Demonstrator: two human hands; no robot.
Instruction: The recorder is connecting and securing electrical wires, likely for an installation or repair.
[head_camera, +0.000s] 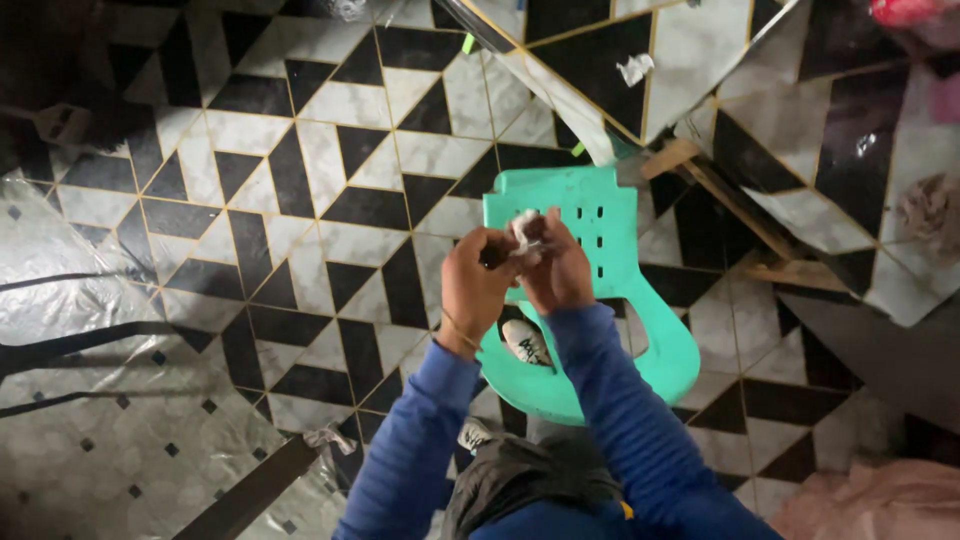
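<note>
Both hands meet above a green plastic chair (610, 215). My left hand (472, 285) is closed around a small dark object that I cannot identify. My right hand (556, 268) pinches a crumpled white scrap (523, 230), paper or cloth, pressed against that dark object. Blue sleeves cover both arms. One white shoe (525, 342) rests on the chair seat, the other (474, 434) is on the floor below.
Black and white diamond-patterned floor tiles (330, 190) spread all around. A large loose tile slab (600, 60) leans at the top, with wooden pieces (730, 195) beside it. Clear plastic sheeting (70, 330) covers the left. A pink cloth (880, 500) lies bottom right.
</note>
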